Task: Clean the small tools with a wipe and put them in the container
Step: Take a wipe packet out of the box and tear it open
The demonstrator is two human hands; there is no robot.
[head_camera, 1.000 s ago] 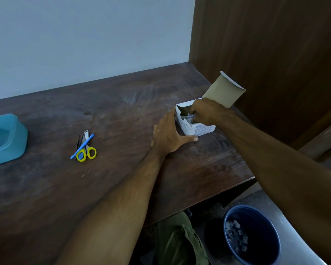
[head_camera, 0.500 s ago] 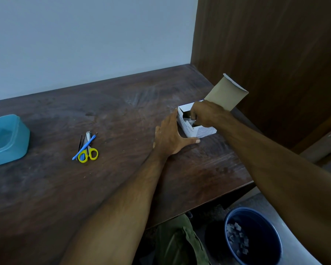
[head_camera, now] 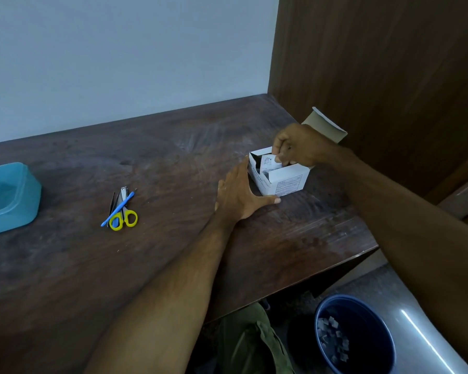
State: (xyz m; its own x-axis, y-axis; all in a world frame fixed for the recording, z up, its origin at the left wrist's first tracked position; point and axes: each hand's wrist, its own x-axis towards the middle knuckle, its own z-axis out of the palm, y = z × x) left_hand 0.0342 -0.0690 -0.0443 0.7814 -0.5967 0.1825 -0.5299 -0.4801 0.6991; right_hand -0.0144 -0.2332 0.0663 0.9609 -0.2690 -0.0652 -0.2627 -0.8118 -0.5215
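Fingers of right hand [head_camera: 299, 147], right of centre, pinching a wipe packet [head_camera: 270, 161] at the mouth of the white box [head_camera: 284, 179]. Left hand [head_camera: 239, 191] flat and spread, bracing the box's near side. Fetching-the-wipe step, by the look of it. Next: lift packet clear, tear open. Scissors and small tools [head_camera: 122, 209] untouched, centre left; blue container [head_camera: 10, 197] at left edge.
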